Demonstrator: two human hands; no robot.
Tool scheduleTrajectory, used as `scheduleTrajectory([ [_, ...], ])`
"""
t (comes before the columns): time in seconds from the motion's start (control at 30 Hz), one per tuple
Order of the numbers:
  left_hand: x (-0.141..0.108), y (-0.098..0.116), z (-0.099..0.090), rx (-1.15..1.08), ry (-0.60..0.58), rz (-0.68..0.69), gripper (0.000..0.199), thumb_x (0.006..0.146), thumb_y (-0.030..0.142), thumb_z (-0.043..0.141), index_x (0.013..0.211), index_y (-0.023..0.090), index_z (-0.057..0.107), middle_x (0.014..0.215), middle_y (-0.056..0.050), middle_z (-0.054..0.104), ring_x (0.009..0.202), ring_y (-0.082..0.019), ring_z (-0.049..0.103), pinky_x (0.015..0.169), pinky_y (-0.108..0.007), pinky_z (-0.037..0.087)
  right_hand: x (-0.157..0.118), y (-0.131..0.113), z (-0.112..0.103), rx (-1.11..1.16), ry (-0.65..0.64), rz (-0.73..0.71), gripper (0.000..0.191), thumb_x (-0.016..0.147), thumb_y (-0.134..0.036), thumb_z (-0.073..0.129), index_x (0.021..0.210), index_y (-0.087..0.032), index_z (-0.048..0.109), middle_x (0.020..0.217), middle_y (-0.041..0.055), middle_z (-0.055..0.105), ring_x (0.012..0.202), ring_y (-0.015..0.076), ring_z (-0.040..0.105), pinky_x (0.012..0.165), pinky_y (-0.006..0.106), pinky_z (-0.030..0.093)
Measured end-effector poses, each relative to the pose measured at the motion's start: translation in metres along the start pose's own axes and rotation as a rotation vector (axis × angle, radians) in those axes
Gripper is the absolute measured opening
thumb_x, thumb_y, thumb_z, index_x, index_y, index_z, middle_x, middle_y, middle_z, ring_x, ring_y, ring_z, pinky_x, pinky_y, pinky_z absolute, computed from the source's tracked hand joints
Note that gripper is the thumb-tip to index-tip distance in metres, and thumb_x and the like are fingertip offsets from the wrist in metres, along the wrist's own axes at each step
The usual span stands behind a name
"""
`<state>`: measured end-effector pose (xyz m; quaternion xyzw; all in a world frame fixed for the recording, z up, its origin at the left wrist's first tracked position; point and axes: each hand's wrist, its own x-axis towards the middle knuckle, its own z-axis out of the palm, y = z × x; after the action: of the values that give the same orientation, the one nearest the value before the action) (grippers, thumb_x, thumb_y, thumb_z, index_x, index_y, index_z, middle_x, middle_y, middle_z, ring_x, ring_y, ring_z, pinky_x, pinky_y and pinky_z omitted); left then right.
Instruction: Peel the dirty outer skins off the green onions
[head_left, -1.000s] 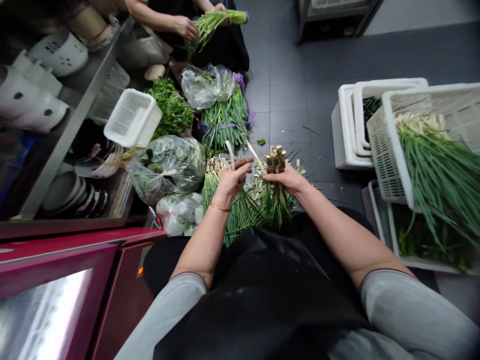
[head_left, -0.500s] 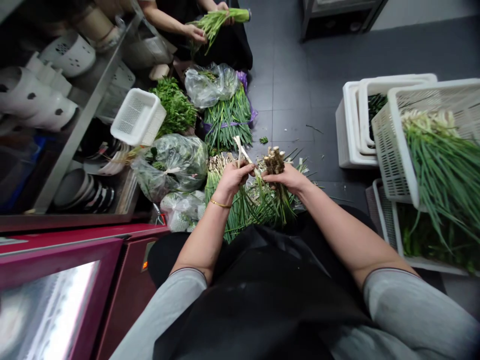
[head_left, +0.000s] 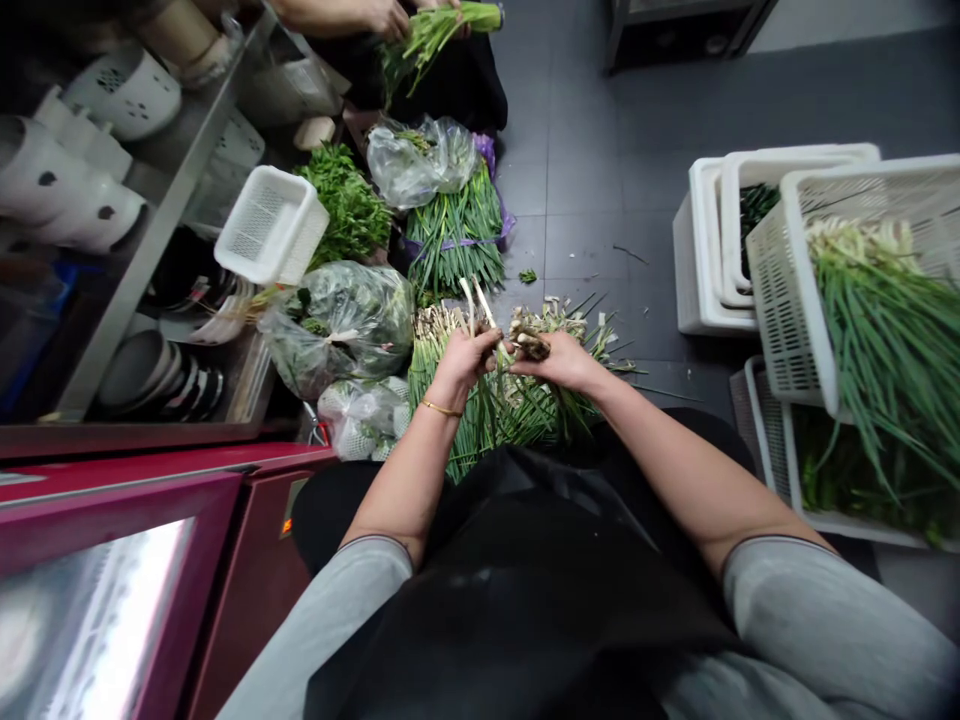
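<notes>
Dark floor tiles (head_left: pixel 585 185) stretch ahead of you, with bits of green scattered on them. At far left, beyond the metal edge of a shelf (head_left: pixel 169 195), sit stacked bowls (head_left: pixel 135 370); a dark red cabinet (head_left: pixel 251 570) stands below, near your left knee. Next come a small white basket (head_left: pixel 309 245), leafy greens (head_left: pixel 341 205) and a tied clear bag (head_left: pixel 352 325) of vegetables. Farther off, a co-worker's hands (head_left: pixel 386 18) hold a bunch of green stalks (head_left: pixel 442 32).

In front of you lies a pile of scallions (head_left: pixel 431 345), pale ends away from you. Your left forearm rises from the lower left, a gold bracelet (head_left: pixel 441 408) at the wrist, and leans slightly right. Your left hand (head_left: pixel 466 360) is closed around pale stalks (head_left: pixel 485 305), fingers curled inward, the white ends pointing up and away.

Just to its right, your right hand (head_left: pixel 559 358) comes in on a slanting forearm, thumb aimed left. It grips a root-ended bunch (head_left: pixel 531 344), brown roots tilted leftward over the pile. You cannot tell whether your fingertips meet.

On the far right, white crates (head_left: pixel 694 260) stand beside a slatted basket (head_left: pixel 795 310) of long scallions (head_left: pixel 892 340).
</notes>
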<state>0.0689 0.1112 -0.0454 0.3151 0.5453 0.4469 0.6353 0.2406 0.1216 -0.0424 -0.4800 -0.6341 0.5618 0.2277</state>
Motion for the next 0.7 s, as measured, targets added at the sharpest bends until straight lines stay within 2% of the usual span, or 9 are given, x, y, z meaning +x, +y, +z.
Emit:
scheduleTrajectory([
  [0.1,0.002,0.0,0.001,-0.01,0.046,0.002,0.032,0.067,0.031,0.076,0.067,0.018,0.047,0.044,0.008,0.049,0.031,-0.006,0.044,0.033,-0.017,0.026,0.003,0.004,0.004,-0.094,-0.027,0.048,0.026,0.062,-0.034,0.076,0.06,-0.017,0.056,0.056,-0.0034,0.052,0.053,0.0099,0.045,0.055,0.027,0.037],
  [0.17,0.001,0.0,0.0,0.013,0.039,0.006,0.032,0.067,0.032,0.076,0.068,0.018,0.047,0.043,0.008,0.048,0.03,-0.007,0.044,0.031,-0.018,0.022,0.004,0.005,0.001,-0.063,-0.032,0.078,0.031,0.063,-0.036,0.075,0.057,-0.018,0.051,0.053,-0.0049,0.046,0.05,0.0086,0.04,0.053,0.026,0.034],
  [0.3,-0.005,-0.003,-0.005,0.004,-0.11,-0.006,0.035,0.067,0.039,0.077,0.072,0.017,0.049,0.047,0.006,0.055,0.029,-0.004,0.037,0.031,-0.019,0.02,0.004,0.001,-0.015,0.039,-0.04,0.017,0.042,0.061,-0.046,0.077,0.055,-0.02,0.045,0.052,-0.0048,0.045,0.05,0.0086,0.04,0.05,0.026,0.034],
  [0.4,-0.006,-0.009,-0.008,0.006,-0.196,-0.031,0.035,0.07,0.044,0.073,0.077,0.016,0.053,0.051,0.003,0.059,0.029,-0.005,0.038,0.031,-0.019,0.019,0.002,-0.002,-0.017,0.062,0.01,0.019,0.041,0.061,-0.052,0.077,0.059,-0.02,0.051,0.053,-0.0025,0.05,0.05,0.0104,0.044,0.05,0.027,0.036],
  [0.43,-0.004,-0.011,-0.007,0.0,-0.175,-0.032,0.035,0.07,0.044,0.072,0.077,0.016,0.053,0.05,0.003,0.058,0.029,-0.005,0.038,0.031,-0.019,0.019,0.001,-0.003,-0.013,0.064,0.024,0.034,0.039,0.062,-0.052,0.077,0.062,-0.019,0.055,0.056,-0.0013,0.053,0.051,0.0113,0.046,0.051,0.028,0.038],
  [0.5,-0.001,-0.014,-0.004,-0.041,-0.05,-0.001,0.034,0.068,0.041,0.074,0.074,0.017,0.051,0.048,0.006,0.053,0.03,-0.005,0.039,0.032,-0.019,0.022,-0.001,-0.003,0.001,0.004,0.039,0.058,0.036,0.062,-0.049,0.078,0.07,-0.019,0.06,0.062,0.0005,0.059,0.055,0.013,0.05,0.055,0.029,0.041],
  [0.6,0.003,-0.014,0.004,-0.095,0.117,0.055,0.035,0.067,0.037,0.076,0.069,0.018,0.047,0.048,0.008,0.049,0.035,-0.005,0.044,0.037,-0.018,0.03,-0.003,-0.003,0.021,-0.222,0.076,0.035,0.028,0.06,-0.033,0.081,0.075,-0.019,0.062,0.07,0.0016,0.063,0.063,0.0148,0.055,0.062,0.028,0.042],
  [0.7,0.0,-0.011,0.005,-0.021,0.12,0.075,0.033,0.071,0.039,0.074,0.07,0.018,0.048,0.048,0.008,0.05,0.034,-0.005,0.045,0.036,-0.018,0.029,-0.003,-0.002,0.02,-0.315,0.045,0.01,0.016,0.064,-0.023,0.074,0.066,-0.018,0.059,0.062,-0.0004,0.06,0.06,0.0135,0.054,0.06,0.027,0.039],
])
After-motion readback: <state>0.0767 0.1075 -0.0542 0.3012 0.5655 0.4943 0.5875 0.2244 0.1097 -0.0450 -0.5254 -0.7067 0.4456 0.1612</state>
